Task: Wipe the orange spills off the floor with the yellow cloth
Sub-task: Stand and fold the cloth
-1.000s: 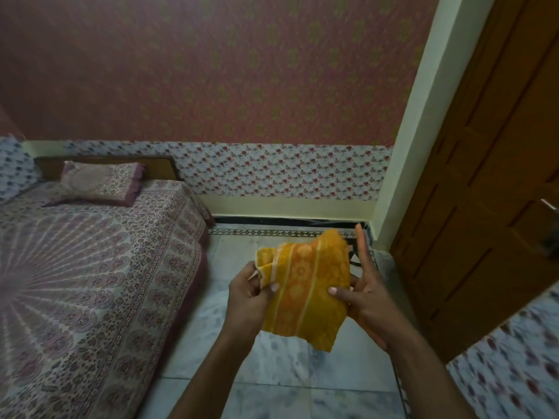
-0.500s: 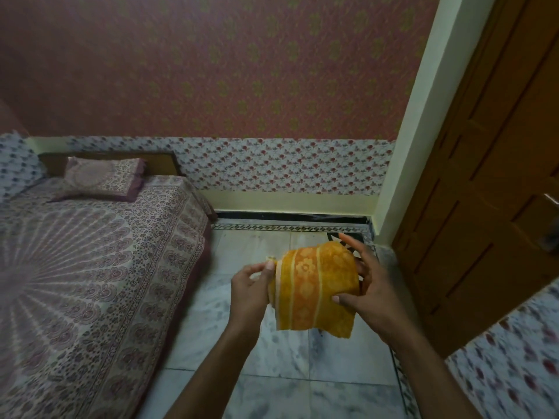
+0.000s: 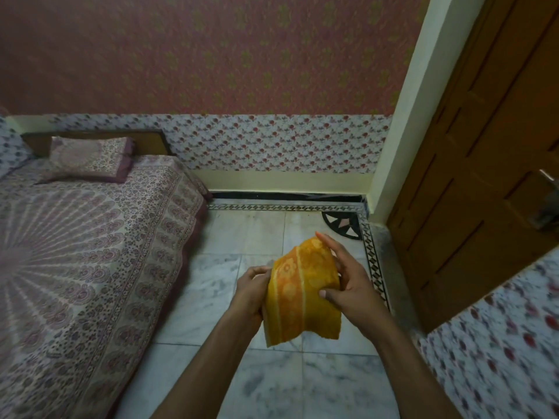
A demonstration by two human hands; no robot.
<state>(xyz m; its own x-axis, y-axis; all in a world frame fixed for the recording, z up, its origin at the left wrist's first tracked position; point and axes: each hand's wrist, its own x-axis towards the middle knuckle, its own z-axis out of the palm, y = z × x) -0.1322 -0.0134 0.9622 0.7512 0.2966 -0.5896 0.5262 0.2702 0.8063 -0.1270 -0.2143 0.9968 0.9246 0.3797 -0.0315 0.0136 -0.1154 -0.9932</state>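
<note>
Hands, left [image 3: 249, 293] and right [image 3: 352, 287], grip yellow cloth [image 3: 301, 293] above floor [image 3: 317, 385].

Cloth [image 3: 302, 294] mid-frame is yellow-orange with pale stripes and a flower print. Bed [image 3: 75, 252] on the left has a mauve and cream mandala spread, pillow [image 3: 87, 157] matches. Floor [image 3: 317, 385] is white-grey marble with a black diamond border. Upper wall [image 3: 211, 55] is dusty red, the door [image 3: 484, 176] brown.
</note>
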